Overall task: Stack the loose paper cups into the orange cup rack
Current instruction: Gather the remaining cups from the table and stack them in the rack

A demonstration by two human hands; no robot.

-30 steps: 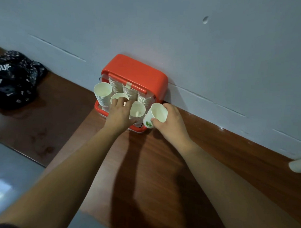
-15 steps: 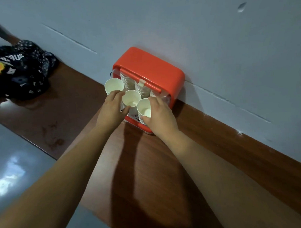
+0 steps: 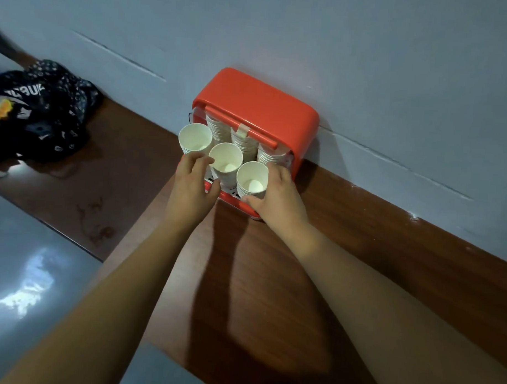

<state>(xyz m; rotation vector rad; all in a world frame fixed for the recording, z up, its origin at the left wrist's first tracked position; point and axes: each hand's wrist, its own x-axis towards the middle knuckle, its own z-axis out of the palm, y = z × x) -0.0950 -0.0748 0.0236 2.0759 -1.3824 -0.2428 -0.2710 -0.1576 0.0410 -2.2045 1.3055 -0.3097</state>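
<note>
The orange cup rack (image 3: 258,105) stands against the wall on the wooden ledge. Three stacks of white paper cups stand in its front row: left stack (image 3: 194,139), middle stack (image 3: 225,162), right stack (image 3: 252,179). More stacked cups (image 3: 242,142) fill the row behind, under the orange lid. My left hand (image 3: 192,186) holds the middle stack from its left side, thumb underneath. My right hand (image 3: 278,195) grips the right stack, fingers curled round its far side.
A dark bag with white print (image 3: 34,109) lies on the ledge at the far left. The brown wooden ledge (image 3: 388,239) runs along the grey wall (image 3: 366,52). A glossy grey floor (image 3: 22,284) lies below on the left.
My right hand has pushed its loose cup down onto the right stack in the rack. My left hand shifted to the middle stack. The camera moved closer.
</note>
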